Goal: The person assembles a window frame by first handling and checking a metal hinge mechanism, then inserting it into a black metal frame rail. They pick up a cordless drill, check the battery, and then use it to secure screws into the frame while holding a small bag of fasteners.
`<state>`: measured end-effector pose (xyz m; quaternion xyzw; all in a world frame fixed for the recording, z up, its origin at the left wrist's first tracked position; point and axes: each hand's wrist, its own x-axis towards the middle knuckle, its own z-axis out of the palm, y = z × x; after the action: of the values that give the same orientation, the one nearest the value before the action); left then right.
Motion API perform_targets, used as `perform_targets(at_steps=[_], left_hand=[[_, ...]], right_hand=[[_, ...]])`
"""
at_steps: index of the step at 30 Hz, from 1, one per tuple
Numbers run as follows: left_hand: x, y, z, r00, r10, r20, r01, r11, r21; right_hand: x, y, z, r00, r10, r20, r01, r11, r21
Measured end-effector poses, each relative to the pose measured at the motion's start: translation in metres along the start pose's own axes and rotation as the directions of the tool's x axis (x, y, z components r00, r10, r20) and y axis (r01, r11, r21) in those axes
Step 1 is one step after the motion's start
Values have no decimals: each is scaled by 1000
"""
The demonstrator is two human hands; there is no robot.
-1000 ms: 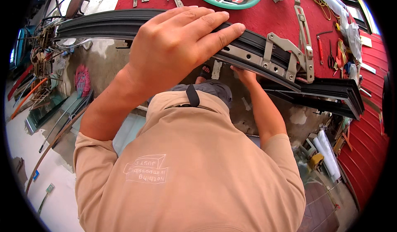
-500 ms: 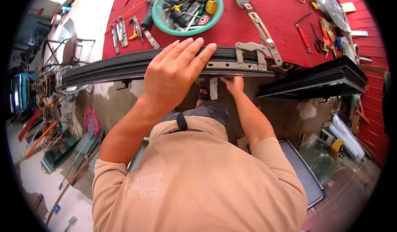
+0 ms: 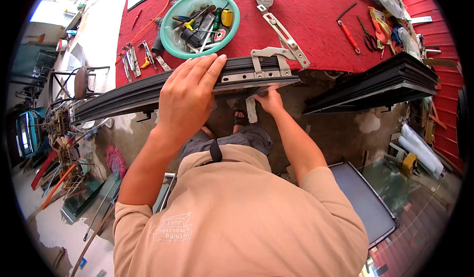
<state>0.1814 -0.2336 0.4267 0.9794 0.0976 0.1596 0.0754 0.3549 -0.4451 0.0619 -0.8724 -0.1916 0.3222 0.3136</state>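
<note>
Red bench (image 3: 316, 25): left hand (image 3: 190, 94) spread flat on dark frame rail (image 3: 128, 91); right hand (image 3: 269, 100) underneath (grip hidden, cannot tell).

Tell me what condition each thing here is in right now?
Left hand: flat on the dark frame bar, fingers spread.
Right hand: under the bar's end, gripping from below.
Metal hinge: folded open, fixed on the bar.
Green bowl: full of tools.
Red pliers: lying shut on the red table.
</note>
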Motion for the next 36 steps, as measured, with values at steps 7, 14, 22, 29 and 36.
perform_targets(at_steps=[7, 14, 22, 29, 36], left_hand=[[14, -6, -27, 974, 9, 228, 22, 991, -130], [28, -18, -38, 915, 29, 402, 84, 962, -260], [17, -26, -21, 933, 74, 353, 64, 930, -362], [23, -38, -21, 938, 97, 334, 45, 918, -394], [33, -45, -21, 939, 112, 325, 50, 890, -453]], right_hand=[[-31, -5, -20, 991, -7, -136, 27, 989, 144], [-61, -34, -88, 959, 94, -268, 57, 861, 506], [-109, -127, -169, 927, 105, -361, 191, 697, 692], [-134, -194, -199, 887, -37, -461, 359, 684, 635], [-125, -227, -221, 918, -178, -355, 364, 734, 573]])
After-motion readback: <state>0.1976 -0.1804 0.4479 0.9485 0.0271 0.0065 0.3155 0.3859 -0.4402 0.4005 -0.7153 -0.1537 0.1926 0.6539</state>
